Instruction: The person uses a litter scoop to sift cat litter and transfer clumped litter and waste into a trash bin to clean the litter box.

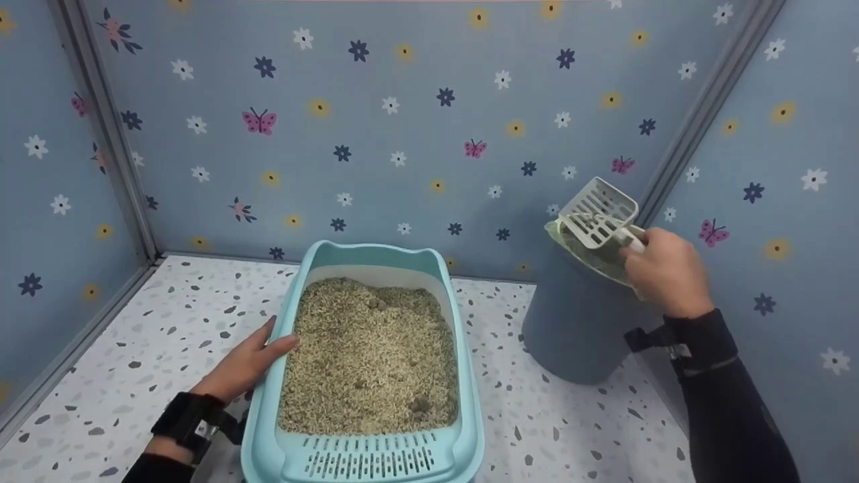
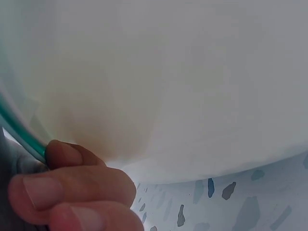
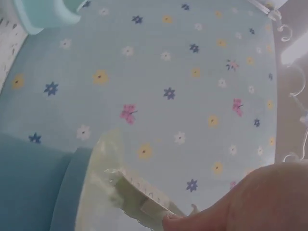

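Two hands are busy near the blue litter box [image 1: 463, 376]. Left hand [image 1: 248, 362] rests on the box's left rim with fingers nearly straight. Right hand [image 1: 664, 268] grips a white scoop [image 1: 597, 213], tilted over the bin [image 1: 577, 329] right of the box.

The litter tray [image 1: 463, 376] is pale turquoise, its litter [image 1: 369, 355] beige. The scoop [image 1: 597, 211] is white, the bin [image 1: 577, 329] grey-blue. Blue walls [image 1: 402, 121] carry flowers and pink butterflies; the floor [image 1: 168, 335] is white, grey-speckled.
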Available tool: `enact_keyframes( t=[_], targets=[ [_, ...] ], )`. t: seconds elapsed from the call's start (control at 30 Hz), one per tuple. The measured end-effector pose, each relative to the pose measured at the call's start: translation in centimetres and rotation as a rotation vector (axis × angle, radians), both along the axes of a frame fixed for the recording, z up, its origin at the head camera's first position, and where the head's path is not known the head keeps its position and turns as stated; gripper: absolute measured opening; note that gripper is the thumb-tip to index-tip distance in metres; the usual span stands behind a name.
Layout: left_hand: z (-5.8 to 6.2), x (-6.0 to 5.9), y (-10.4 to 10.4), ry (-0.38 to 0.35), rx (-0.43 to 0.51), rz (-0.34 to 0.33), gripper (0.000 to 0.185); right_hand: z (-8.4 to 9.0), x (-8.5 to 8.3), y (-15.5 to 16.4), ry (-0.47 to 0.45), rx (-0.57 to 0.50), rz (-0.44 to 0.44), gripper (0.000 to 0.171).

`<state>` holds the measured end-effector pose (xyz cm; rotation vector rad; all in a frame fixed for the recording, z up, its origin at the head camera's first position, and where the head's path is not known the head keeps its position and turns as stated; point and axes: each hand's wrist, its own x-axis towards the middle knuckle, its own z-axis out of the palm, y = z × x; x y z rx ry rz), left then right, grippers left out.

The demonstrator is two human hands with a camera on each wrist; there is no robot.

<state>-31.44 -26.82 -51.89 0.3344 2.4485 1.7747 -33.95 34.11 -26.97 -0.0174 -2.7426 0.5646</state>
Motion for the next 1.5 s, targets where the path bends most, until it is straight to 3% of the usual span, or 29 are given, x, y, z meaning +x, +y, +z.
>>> enact_keyframes(
  t=[0.17,0.33,0.63,0.87,1.0,1.2,1.5],
  targets=[
    [0.1,0.0,-0.1,-0.002,0.0,0.016,0.09,0.3,2.1,-3.8,0.062,0.015,0.068,0.039],
    [0.2,0.2,-0.1,0.004,-0.021,0.025,0.09,-0.6,3.7,-7.7,-0.019,-0.017,0.18,0.039],
    [0.2,0.2,0.1,0.002,-0.031,0.006,0.089,-5.0,4.0,-13.2,-0.183,0.066,0.414,0.03],
    [0.1,0.1,0.1,0.012,-0.05,0.015,0.088,-8.0,4.3,-16.5,-0.245,0.183,0.511,0.02],
    [0.1,0.1,0.1,0.007,-0.032,0.013,0.088,-8.8,4.1,-17.8,-0.302,0.222,0.558,0.025],
    [0.3,0.2,0.2,0.0,-0.024,0.014,0.087,-8.1,3.6,-19.4,-0.385,0.349,0.586,0.037],
    [0.2,0.2,0.2,-0.006,-0.039,0.027,0.089,-4.6,2.6,-21.5,-0.61,0.557,0.649,0.031]
  ],
)
